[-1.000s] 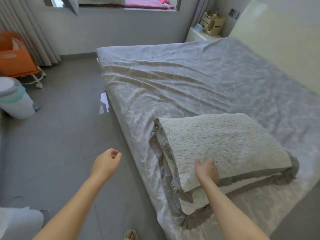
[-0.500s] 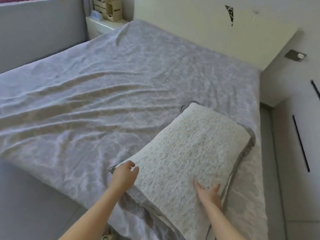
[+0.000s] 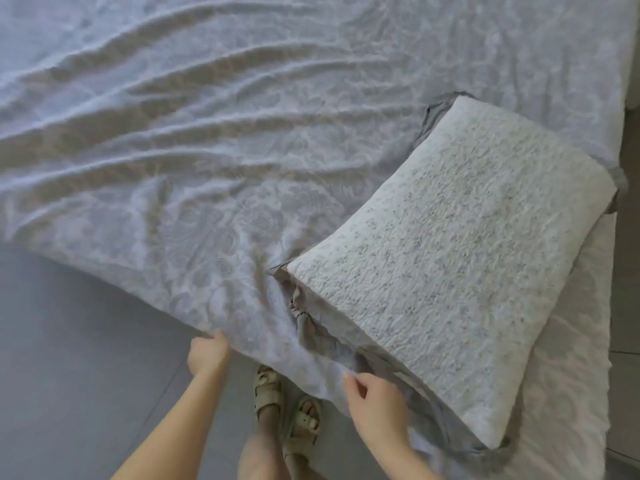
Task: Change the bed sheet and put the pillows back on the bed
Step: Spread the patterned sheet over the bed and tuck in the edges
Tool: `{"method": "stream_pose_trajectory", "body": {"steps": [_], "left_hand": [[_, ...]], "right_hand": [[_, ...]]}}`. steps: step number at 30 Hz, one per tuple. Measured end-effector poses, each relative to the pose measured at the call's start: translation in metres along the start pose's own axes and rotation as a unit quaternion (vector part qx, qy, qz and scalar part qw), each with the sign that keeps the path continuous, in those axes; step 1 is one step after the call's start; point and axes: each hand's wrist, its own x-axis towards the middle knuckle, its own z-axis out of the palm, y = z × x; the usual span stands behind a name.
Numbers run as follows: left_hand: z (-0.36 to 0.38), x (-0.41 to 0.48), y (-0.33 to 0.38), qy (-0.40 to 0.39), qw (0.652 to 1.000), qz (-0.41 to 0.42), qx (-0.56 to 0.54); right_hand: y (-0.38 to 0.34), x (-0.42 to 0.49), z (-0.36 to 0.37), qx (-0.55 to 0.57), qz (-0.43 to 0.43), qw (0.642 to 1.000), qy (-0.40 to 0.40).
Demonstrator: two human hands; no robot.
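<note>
A person's left hand (image 3: 207, 353) grips the hanging edge of the wrinkled, patterned bed sheet (image 3: 207, 174), while the right hand (image 3: 379, 403) pinches the same edge farther right. The white pillow (image 3: 457, 258) lies just beyond that pinch.

No readable text, labels, brands or numbers anywhere in view.
</note>
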Motion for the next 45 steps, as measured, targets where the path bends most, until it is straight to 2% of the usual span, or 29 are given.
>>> {"method": "stream_pose_trajectory", "body": {"steps": [1,2,3,5,6,8,11,13,15,18,20,24,25,27,30,32,38,40,42,45], "left_hand": [[0.001,0.007,-0.007,-0.015,0.998,-0.037,-0.043],[0.003,0.013,-0.014,-0.037,0.992,-0.064,-0.107],[0.004,0.018,-0.019,-0.059,0.980,-0.082,-0.174],[0.009,0.035,-0.025,-0.080,0.954,-0.099,-0.271],[0.011,0.043,-0.026,-0.083,0.944,-0.096,-0.305],[0.012,0.060,-0.028,-0.099,0.929,-0.075,-0.349],[0.011,0.082,-0.025,-0.107,0.925,-0.050,-0.362],[0.010,0.094,-0.029,-0.079,0.935,-0.024,-0.345],[0.009,0.105,-0.035,-0.044,0.955,0.040,-0.290],[-0.002,0.115,-0.044,-0.043,0.969,0.133,-0.203],[-0.016,0.115,-0.047,-0.054,0.970,0.160,-0.176],[-0.049,0.114,-0.048,-0.078,0.964,0.201,-0.154],[-0.055,0.113,-0.048,-0.083,0.963,0.208,-0.149],[-0.061,0.114,-0.048,-0.094,0.961,0.219,-0.143],[-0.064,0.117,-0.052,-0.102,0.960,0.227,-0.131],[-0.064,0.124,-0.063,-0.090,0.964,0.224,-0.114],[-0.061,0.133,-0.078,-0.097,0.970,0.209,-0.073],[-0.066,0.144,-0.071,-0.125,0.972,0.194,-0.052],[-0.075,0.155,-0.063,-0.145,0.972,0.177,-0.047],[-0.097,0.169,-0.048,-0.122,0.976,0.170,-0.065]], "right_hand": [[0.002,0.003,0.023,0.127,0.115,0.984,-0.054],[0.004,0.008,0.043,0.272,0.231,0.930,-0.092],[0.004,0.012,0.059,0.394,0.324,0.850,-0.129],[0.009,0.025,0.089,0.557,0.403,0.705,-0.173],[0.011,0.031,0.103,0.607,0.416,0.655,-0.172],[0.014,0.046,0.125,0.668,0.419,0.599,-0.144],[0.006,0.063,0.140,0.702,0.405,0.579,-0.080],[0.003,0.068,0.148,0.691,0.409,0.595,-0.038],[0.001,0.070,0.156,0.660,0.409,0.630,0.009],[-0.006,0.062,0.163,0.628,0.396,0.669,0.041],[-0.014,0.054,0.165,0.630,0.387,0.672,0.037],[-0.038,0.046,0.172,0.633,0.388,0.670,-0.025],[-0.045,0.048,0.175,0.645,0.375,0.666,-0.020],[-0.053,0.053,0.184,0.637,0.357,0.682,0.024],[-0.050,0.052,0.200,0.553,0.334,0.756,0.106],[-0.040,0.043,0.212,0.507,0.319,0.790,0.129],[-0.035,0.036,0.215,0.444,0.333,0.826,0.098],[-0.040,0.035,0.210,0.391,0.324,0.858,0.072],[-0.054,0.031,0.205,0.312,0.287,0.904,0.055],[-0.092,0.034,0.201,0.128,0.168,0.974,0.082]]}}
